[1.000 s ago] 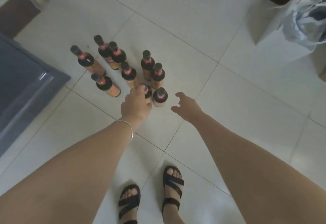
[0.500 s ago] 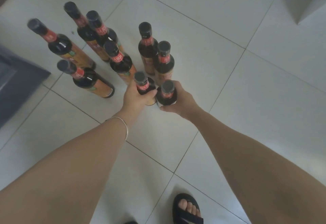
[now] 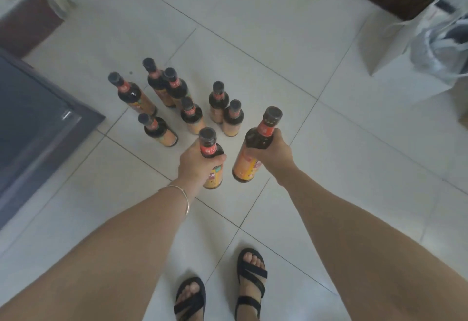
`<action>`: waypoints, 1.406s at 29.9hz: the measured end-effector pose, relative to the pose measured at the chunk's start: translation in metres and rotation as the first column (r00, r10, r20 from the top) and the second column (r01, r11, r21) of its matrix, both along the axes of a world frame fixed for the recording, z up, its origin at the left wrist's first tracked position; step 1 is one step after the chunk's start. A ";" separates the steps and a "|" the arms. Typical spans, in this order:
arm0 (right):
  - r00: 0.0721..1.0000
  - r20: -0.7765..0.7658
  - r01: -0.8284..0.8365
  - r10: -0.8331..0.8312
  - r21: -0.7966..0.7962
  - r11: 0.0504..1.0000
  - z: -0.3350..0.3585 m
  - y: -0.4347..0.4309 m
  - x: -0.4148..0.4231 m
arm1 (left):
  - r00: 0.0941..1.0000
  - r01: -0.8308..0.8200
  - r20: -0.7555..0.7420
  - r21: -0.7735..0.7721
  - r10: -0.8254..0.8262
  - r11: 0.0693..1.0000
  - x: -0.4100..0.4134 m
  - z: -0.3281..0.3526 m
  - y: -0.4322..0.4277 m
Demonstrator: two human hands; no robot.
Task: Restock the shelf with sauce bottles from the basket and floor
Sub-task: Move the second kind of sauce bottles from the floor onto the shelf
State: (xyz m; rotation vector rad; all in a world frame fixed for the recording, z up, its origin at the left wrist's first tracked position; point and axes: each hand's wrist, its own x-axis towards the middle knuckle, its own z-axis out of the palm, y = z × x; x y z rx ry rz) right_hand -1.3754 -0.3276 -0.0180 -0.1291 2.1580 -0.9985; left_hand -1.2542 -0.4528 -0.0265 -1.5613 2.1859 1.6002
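View looking down at a pale tiled floor [image 3: 278, 29]; two bare arms reach forward; the left hand [image 3: 196, 166], with a thin bangle [image 3: 184, 200] on its wrist, is wrapped tightly around the shoulder of a dark sauce bottle [image 3: 211, 161], held upright above the floor; the right hand [image 3: 274, 152] is clamped around the neck of a second sauce bottle [image 3: 255, 148], tilted with its cap leaning right; just beyond both hands, seven more bottles [image 3: 188, 113] stand in a loose cluster on the tiles; a dark grey bin [image 3: 83, 128] sits at left; a white bag [image 3: 395, 50] lies at upper right; sandalled feet [image 3: 220, 293] show below.
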 end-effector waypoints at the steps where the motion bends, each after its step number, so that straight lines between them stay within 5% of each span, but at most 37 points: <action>1: 1.000 -0.002 -0.014 0.014 0.001 1.000 0.024 -0.003 0.001 | 1.000 0.007 -0.008 0.002 -0.007 1.000 0.002 0.023 -0.002; 13: 0.977 -0.132 -0.184 0.167 -0.135 0.974 0.327 -0.075 0.037 | 0.985 0.082 -0.136 -0.153 -0.103 0.985 0.035 0.335 -0.076; 26: 0.764 -0.414 -0.628 0.494 -0.302 0.718 0.602 -0.181 0.118 | 0.945 -0.266 -0.285 -0.378 0.162 0.887 0.158 0.616 -0.130; 33: 0.607 -0.553 -0.787 0.571 -0.317 0.529 0.670 -0.265 0.197 | 0.863 -0.502 -0.321 -0.448 0.391 0.740 0.251 0.690 -0.171; 42: 0.489 -0.629 -0.872 0.604 -0.320 0.371 0.678 -0.408 0.304 | 0.750 -0.649 -0.300 -0.505 0.590 0.569 0.354 0.703 -0.280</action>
